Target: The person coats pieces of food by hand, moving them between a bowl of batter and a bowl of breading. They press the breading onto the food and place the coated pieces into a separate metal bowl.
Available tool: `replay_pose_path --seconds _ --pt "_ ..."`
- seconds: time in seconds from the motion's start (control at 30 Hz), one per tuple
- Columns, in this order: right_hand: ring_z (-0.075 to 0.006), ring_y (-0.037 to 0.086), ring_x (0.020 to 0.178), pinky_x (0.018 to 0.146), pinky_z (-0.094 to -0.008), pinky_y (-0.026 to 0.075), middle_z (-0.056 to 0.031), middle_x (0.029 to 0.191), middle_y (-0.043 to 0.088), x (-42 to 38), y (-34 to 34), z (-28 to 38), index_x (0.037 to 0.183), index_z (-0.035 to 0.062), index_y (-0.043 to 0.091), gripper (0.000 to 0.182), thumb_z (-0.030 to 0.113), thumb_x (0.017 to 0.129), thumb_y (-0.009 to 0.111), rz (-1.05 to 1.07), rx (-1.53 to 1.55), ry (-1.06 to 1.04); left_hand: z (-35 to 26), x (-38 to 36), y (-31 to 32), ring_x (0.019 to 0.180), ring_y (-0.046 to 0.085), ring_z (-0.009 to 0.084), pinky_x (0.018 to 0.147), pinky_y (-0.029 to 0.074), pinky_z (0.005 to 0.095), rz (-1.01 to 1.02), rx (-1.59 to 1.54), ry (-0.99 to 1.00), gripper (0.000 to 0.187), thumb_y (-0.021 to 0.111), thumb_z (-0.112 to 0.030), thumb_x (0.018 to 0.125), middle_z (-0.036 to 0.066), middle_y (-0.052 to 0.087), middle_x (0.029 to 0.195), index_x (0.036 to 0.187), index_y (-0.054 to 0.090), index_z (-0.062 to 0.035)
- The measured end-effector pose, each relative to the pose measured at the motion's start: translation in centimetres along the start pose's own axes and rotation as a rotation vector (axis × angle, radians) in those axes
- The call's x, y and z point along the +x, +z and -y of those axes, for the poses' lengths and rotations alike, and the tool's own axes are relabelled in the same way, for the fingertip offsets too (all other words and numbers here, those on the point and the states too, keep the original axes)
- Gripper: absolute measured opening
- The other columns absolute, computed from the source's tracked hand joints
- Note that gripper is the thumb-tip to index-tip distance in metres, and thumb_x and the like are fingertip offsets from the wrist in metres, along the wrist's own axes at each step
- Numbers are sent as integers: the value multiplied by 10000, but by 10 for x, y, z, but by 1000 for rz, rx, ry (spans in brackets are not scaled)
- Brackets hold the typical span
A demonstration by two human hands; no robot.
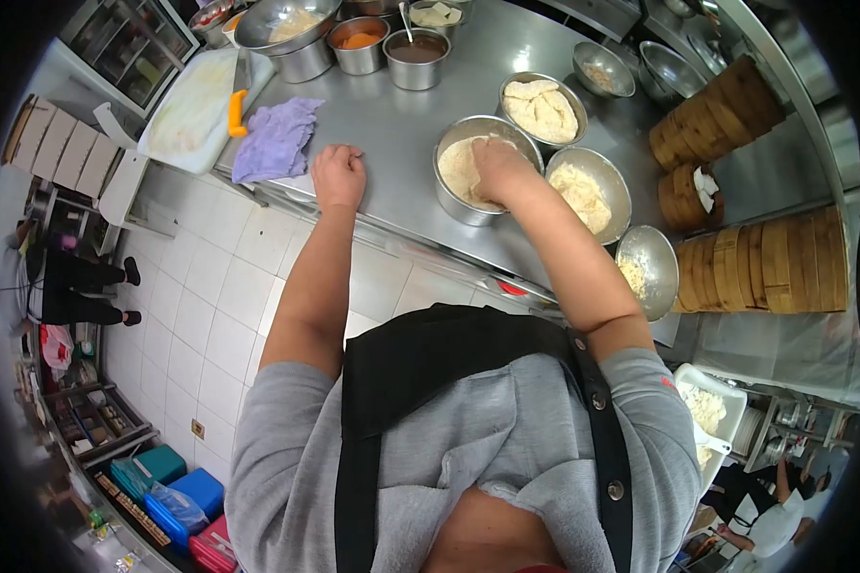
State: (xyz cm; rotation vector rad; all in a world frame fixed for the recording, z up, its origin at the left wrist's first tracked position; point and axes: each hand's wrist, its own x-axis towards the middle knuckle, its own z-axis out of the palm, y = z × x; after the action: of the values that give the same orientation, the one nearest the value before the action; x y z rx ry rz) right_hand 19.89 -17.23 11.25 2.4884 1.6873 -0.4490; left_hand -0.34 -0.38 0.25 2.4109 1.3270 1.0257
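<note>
My right hand [499,172] reaches down into a steel bowl [440,181] of pale, crumb-like coating [461,169]. Its fingers look bunched together, and whatever they may hold is hidden in the crumbs. At the counter's front edge rests my left hand [338,178], its fingers curled in with nothing visible in them. A purple cloth [275,139] lies to the left of that hand. Behind the crumb bowl stands a steel pot with pale, creamy pieces [542,110]. To its right is a wider bowl of yellowish, shaggy food [581,197].
A smaller bowl [661,277] with crumbs stands near the front edge. Bamboo steamers [764,263] are stacked at the right. An orange-handled knife [237,113] lies beside a white cutting board [196,110]. Steel pots of sauces [417,72] stand at the back. Other people are farther off.
</note>
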Motion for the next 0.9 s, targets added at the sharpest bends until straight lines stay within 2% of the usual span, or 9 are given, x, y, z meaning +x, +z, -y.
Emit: replay_pose_path --seconds 0.07,0.27,0.37,0.47,0.57,0.67,0.77,0.8,0.9 --pt "-328 566 1133 947 -392 470 -193 1238 567 10 10 -7 1205 15 508 507 165 755 686 -74 -59 13 0 0 -2 969 541 277 896 414 404 17 1 1 96 592 -104 791 43 611 928 824 675 -137" --pt "-334 552 1147 961 -378 449 -199 1232 579 4 -15 -19 1265 13 498 540 102 752 645 114 357 -120 0 -2 0 980 540 274 902 412 407 -2 11 0 81 599 -115 795 42 611 937 823 672 -138" --pt "-334 551 1154 966 -371 446 -208 1250 568 7 -25 -20 1280 36 494 542 130 765 634 160 198 -46 2 0 2 976 542 275 904 412 406 8 11 -7 77 601 -119 796 44 611 935 820 672 -139" --pt "-340 542 1169 974 -387 439 -205 1261 563 3 -37 -25 1309 59 481 567 168 772 628 14 304 -27 1 0 1 973 543 276 902 412 407 3 0 -6 78 601 -119 796 46 610 934 819 673 -141" --pt "-340 548 1166 972 -394 442 -198 1260 572 5 -34 -24 1323 81 491 553 190 794 611 124 519 -96 0 -1 1 973 544 275 898 413 407 -6 -4 -5 82 600 -118 796 44 610 933 819 674 -145" --pt "-313 595 1095 938 -378 462 -177 1233 598 21 5 -22 1335 90 489 515 183 834 565 126 204 -102 2 -2 1 974 544 272 898 412 405 10 10 1 84 601 -116 793 40 611 936 819 674 -149" --pt "-296 588 1111 951 -363 454 -166 1258 586 11 -21 -28 1371 103 457 517 204 867 514 132 232 -113 3 -1 3 971 545 269 899 413 403 -8 5 5 85 601 -114 790 35 612 941 817 672 -152" --pt "-301 547 1176 990 -366 428 -169 1313 546 10 -33 -28 1393 113 427 533 206 873 489 300 470 -25 3 -2 3 970 545 268 898 414 403 -15 -1 8 85 601 -113 789 33 613 943 817 671 -153" --pt "-316 525 1204 1004 -379 415 -176 1319 541 8 -21 -14 1368 103 455 507 196 871 486 418 261 -63 1 -2 2 968 545 266 895 415 406 -22 -9 8 84 599 -112 788 30 614 946 816 668 -151"
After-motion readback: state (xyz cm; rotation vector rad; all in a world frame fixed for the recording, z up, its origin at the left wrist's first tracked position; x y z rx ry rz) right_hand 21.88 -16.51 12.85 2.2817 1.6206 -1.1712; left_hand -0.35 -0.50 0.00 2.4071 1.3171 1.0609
